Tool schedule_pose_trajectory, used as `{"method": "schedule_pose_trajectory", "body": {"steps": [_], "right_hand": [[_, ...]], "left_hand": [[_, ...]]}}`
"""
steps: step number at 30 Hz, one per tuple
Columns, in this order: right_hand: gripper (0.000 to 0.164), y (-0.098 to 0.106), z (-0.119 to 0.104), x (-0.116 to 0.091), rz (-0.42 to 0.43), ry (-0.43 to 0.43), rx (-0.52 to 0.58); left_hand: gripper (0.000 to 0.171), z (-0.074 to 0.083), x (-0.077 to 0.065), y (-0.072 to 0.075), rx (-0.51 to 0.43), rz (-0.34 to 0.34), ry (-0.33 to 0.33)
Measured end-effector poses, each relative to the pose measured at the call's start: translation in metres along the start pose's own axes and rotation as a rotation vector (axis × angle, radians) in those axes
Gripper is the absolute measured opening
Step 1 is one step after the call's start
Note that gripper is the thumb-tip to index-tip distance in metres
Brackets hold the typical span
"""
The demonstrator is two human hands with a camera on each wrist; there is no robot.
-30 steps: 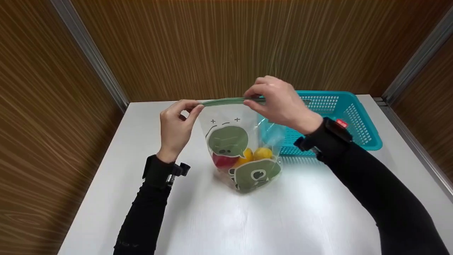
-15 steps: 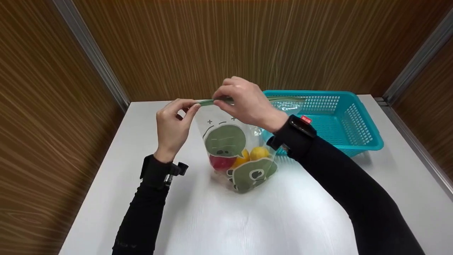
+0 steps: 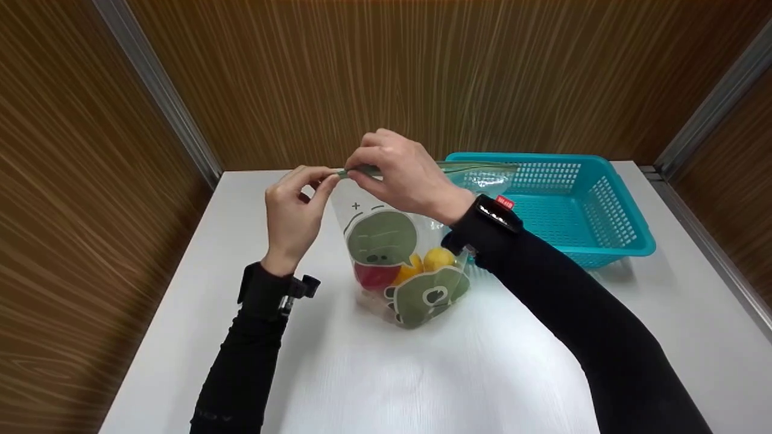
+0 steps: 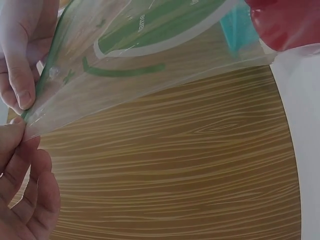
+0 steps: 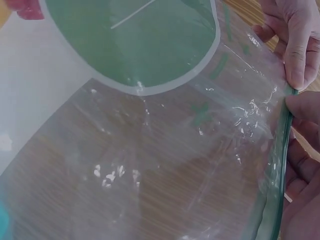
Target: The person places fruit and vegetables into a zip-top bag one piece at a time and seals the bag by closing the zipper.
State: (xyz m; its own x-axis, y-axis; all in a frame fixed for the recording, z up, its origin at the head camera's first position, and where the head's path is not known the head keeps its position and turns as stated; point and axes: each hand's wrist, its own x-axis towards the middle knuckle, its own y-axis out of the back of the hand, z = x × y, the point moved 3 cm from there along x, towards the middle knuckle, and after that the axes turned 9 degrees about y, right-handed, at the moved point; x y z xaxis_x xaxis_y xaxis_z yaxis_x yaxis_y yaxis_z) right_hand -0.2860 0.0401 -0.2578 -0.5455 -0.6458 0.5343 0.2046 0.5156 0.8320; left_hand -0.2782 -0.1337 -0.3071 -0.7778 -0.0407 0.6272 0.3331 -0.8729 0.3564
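Note:
A clear zip bag [image 3: 383, 235] with green cartoon prints stands upright on the table. Through its plastic show a red round item [image 3: 374, 275] and two yellow fruit-like pieces [image 3: 439, 258]. My left hand [image 3: 292, 208] pinches the top left corner of the bag between thumb and fingertips. Right beside it, my right hand [image 3: 401, 175] pinches the green zip strip [image 5: 280, 170] between thumb and fingers. In the left wrist view the thumb tips of both hands nearly meet along the strip. To the right of my right hand, the bag's top edge runs on over the basket.
A turquoise plastic basket [image 3: 567, 217] stands at the back right, partly behind the bag and my right arm. Wood-grain panels [image 3: 362, 78] rise behind the white table [image 3: 386, 386] and along its left and right sides.
My right hand has slid left along the zip strip, from near the basket to beside my left hand. The left hand and bag have shifted slightly left.

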Motion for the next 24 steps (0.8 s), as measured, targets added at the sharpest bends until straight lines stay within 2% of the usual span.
{"method": "schedule_pose_trajectory", "body": {"steps": [12, 24], "right_hand": [[0.02, -0.0011, -0.0036, 0.0026, 0.018, 0.024, -0.032], [0.02, 0.0012, -0.0042, -0.0021, 0.039, 0.03, -0.033]], "left_hand": [[0.019, 0.0018, 0.0, -0.0005, 0.005, 0.002, -0.005], [0.019, 0.0053, -0.0003, -0.0007, 0.042, 0.026, -0.044]]}}
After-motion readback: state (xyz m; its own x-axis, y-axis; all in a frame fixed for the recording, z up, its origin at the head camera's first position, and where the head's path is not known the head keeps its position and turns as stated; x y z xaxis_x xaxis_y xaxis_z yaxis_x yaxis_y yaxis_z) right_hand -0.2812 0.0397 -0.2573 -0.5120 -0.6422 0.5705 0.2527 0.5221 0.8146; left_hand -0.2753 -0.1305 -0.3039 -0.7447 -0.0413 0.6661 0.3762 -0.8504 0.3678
